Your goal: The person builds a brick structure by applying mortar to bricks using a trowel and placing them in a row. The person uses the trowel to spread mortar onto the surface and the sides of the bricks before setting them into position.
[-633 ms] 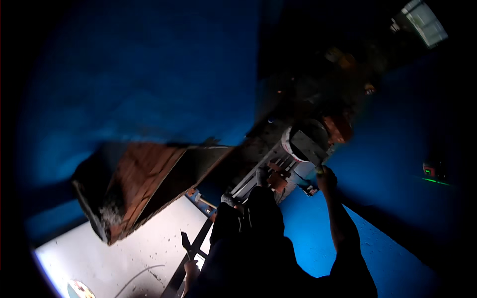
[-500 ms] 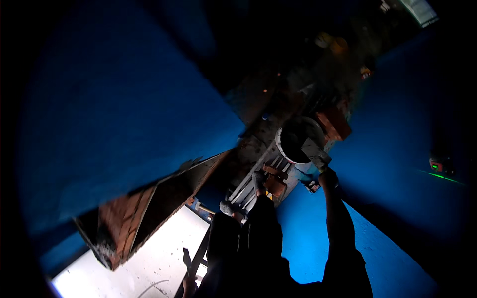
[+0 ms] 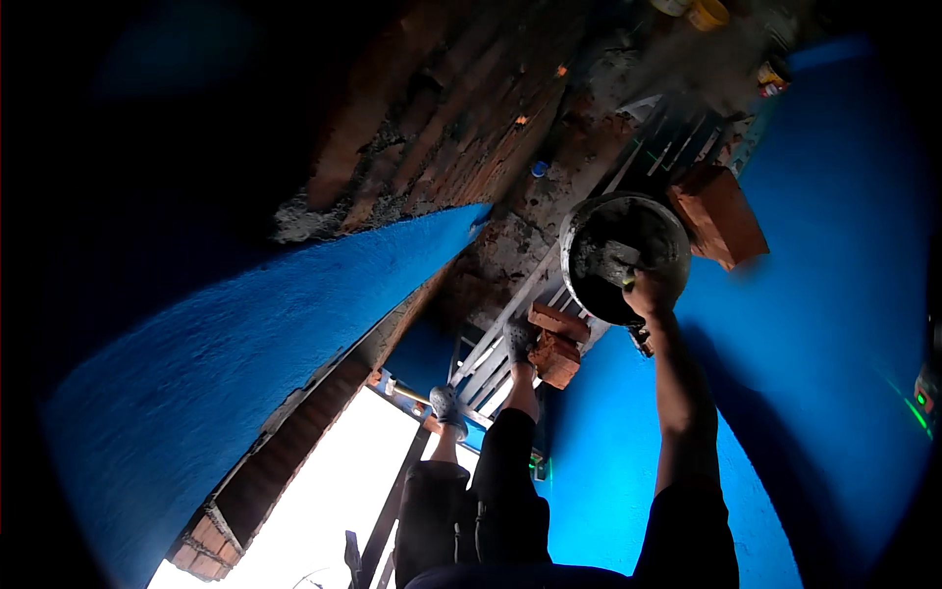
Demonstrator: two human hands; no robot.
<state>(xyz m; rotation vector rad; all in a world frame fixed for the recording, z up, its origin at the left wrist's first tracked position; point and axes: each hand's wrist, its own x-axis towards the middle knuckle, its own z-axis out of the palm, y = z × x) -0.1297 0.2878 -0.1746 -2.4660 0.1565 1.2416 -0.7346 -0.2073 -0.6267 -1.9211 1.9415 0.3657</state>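
Observation:
My right hand is closed round the handle of a trowel, reaching into a round bucket. The trowel's blade lies against dark wet mortar inside. My left hand is out of view; at the lower edge only a dark flat tool shows against the bright opening, and what holds it is hidden.
The bucket stands on a slatted platform, where my feet in grey footwear rest. Bricks lie by one foot, and larger bricks beyond the bucket. Blue walls flank me; a laser level glows green at right.
My right hand has lowered the trowel from the bucket's near rim into the mortar. My left hand has dropped out of the lower edge. The view has shifted and brightened.

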